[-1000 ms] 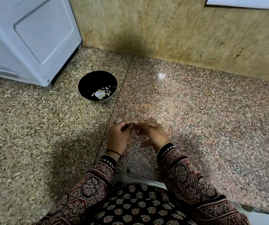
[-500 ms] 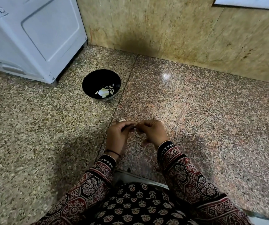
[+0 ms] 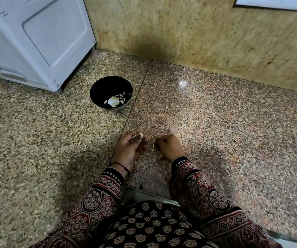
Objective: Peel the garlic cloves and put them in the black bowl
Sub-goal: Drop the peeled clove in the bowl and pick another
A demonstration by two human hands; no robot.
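A black bowl (image 3: 111, 94) stands on the granite floor ahead and to the left, with several pale garlic cloves (image 3: 114, 101) at its bottom. Below it, my left hand (image 3: 129, 148) pinches a small pale garlic clove (image 3: 139, 135) between thumb and fingertips. My right hand (image 3: 169, 147) is a short gap to the right, curled low over the floor, with a tiny pale scrap of peel (image 3: 153, 145) at its fingertips. What else the right hand holds is hidden.
A white appliance (image 3: 34, 38) stands at the back left, close to the bowl. A tan stone wall (image 3: 189, 33) runs along the back. My patterned sleeves and lap fill the bottom of the view, over a metal plate edge (image 3: 144, 195).
My hands were joined on the clove; now they have pulled apart, the left keeping the clove, the right drawn off to the right.
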